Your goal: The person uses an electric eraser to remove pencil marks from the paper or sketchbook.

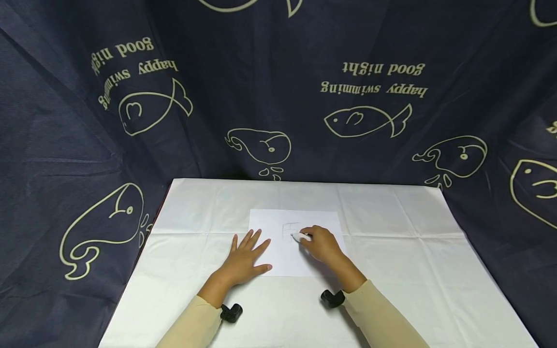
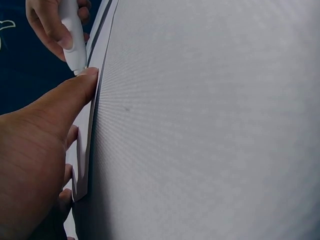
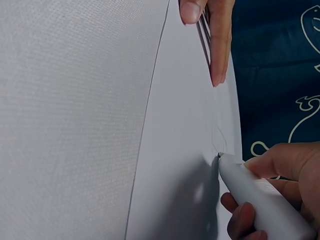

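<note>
A sheet of white paper (image 1: 278,266) lies on the table with faint grey lines (image 1: 290,225) drawn near its middle. My right hand (image 1: 322,244) holds a thick white pen (image 3: 265,197) between thumb and fingers, its small dark tip at the lines. In the right wrist view the pen is tilted and casts a shadow on the paper. My left hand (image 1: 243,261) rests flat with fingers spread over the paper's left edge. The left thumb (image 2: 75,92) lies along the near edge in the left wrist view, with the pen visible beyond it.
A white cloth (image 1: 413,270) with fold creases covers the table. Behind and beside it hangs a dark blue curtain (image 1: 304,154) with fish and whale outlines. Black wrist cameras sit at the left cuff (image 1: 231,313) and the right cuff (image 1: 332,298).
</note>
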`<state>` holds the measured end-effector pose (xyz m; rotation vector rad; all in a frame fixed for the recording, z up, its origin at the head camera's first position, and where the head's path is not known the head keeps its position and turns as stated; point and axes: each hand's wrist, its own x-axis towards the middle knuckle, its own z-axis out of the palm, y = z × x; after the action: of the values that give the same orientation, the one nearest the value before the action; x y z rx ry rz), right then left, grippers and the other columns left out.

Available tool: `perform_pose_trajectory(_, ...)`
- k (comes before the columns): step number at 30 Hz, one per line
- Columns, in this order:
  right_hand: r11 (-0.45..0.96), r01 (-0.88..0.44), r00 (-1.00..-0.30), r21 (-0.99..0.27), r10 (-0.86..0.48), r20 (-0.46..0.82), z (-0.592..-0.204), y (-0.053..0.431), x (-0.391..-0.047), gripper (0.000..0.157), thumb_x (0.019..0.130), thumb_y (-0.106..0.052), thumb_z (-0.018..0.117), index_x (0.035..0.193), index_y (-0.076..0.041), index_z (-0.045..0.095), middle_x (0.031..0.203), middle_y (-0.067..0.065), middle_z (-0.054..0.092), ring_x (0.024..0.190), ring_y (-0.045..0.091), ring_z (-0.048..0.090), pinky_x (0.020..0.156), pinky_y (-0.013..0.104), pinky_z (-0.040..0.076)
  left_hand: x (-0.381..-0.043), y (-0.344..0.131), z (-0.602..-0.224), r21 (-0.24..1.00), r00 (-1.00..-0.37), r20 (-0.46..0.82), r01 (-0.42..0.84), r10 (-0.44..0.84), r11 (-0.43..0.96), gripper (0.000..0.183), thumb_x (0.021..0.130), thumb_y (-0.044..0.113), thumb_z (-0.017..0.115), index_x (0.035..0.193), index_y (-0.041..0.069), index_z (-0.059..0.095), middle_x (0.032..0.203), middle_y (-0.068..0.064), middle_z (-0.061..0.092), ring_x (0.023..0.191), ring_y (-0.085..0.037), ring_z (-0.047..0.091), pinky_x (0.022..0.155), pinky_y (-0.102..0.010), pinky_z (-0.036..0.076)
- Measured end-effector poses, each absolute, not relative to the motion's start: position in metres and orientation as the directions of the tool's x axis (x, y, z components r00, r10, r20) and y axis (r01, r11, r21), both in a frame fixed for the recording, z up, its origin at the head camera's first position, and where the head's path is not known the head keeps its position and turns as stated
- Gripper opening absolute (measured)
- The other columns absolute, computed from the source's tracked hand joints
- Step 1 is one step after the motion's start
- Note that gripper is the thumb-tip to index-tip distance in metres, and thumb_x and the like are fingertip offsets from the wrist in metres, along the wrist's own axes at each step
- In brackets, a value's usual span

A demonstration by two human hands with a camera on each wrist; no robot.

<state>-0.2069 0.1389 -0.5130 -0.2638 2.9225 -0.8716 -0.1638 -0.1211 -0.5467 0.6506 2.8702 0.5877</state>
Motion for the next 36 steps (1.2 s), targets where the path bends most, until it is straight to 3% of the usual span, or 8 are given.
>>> perform_pose_trajectory(7,0.818,-0.163,-0.977,-0.552,-0.213,-0.028,-0.5149,0.1368,-0.2062,0.026,0.092,-0.022,0.073,0.116,-0.011,0.077,0.106,0.009,0.074,0.087,0.02,0.064,0.084,0.045,0.055,-0.1641,-0.1203,-0.5466,0.394,-0.898,-0.056,0.383,0.437,0.836,0.074,0.095,0.058,0.059,0.158,0.023,0.038,0.17,-0.011,0.018,0.159,-0.035,0.011,0.122,-0.071,0.004)
perform_pose_trajectory(14,0.823,-0.145,-0.98,-0.549,-0.195,-0.033,-0.5139,0.1377,-0.2053,0.025,0.092,-0.021,0.073,0.115,-0.012,0.077,0.103,0.008,0.074,0.084,0.019,0.063,0.084,0.045,0.055,-0.1634,-0.1204,-0.5467,0.402,-0.897,-0.054,0.383,0.439,0.832,0.074,0.095,0.057,0.06,0.157,0.023,0.039,0.17,-0.011,0.018,0.159,-0.035,0.011,0.121,-0.071,0.004)
perform_pose_trajectory(23,0.833,-0.135,-0.982,-0.537,-0.185,-0.04,-0.5129,0.1428,-0.2055,0.027,0.092,-0.024,0.073,0.116,-0.011,0.076,0.097,0.007,0.072,0.074,0.015,0.056,0.074,0.039,0.052,-0.1631,-0.1202,-0.5456,0.404,-0.897,-0.06,0.379,0.438,0.832,0.074,0.095,0.057,0.06,0.157,0.023,0.038,0.17,-0.011,0.018,0.159,-0.035,0.011,0.122,-0.071,0.003)
perform_pose_trajectory(36,0.812,-0.157,-0.978,-0.562,-0.208,-0.027,-0.5137,0.1383,-0.2032,0.026,0.092,-0.021,0.073,0.115,-0.01,0.077,0.104,0.009,0.074,0.09,0.023,0.066,0.085,0.046,0.055,-0.1622,-0.1198,-0.5437,0.406,-0.898,-0.044,0.385,0.438,0.829,0.074,0.095,0.057,0.061,0.157,0.022,0.039,0.17,-0.012,0.019,0.158,-0.037,0.012,0.121,-0.072,0.004)
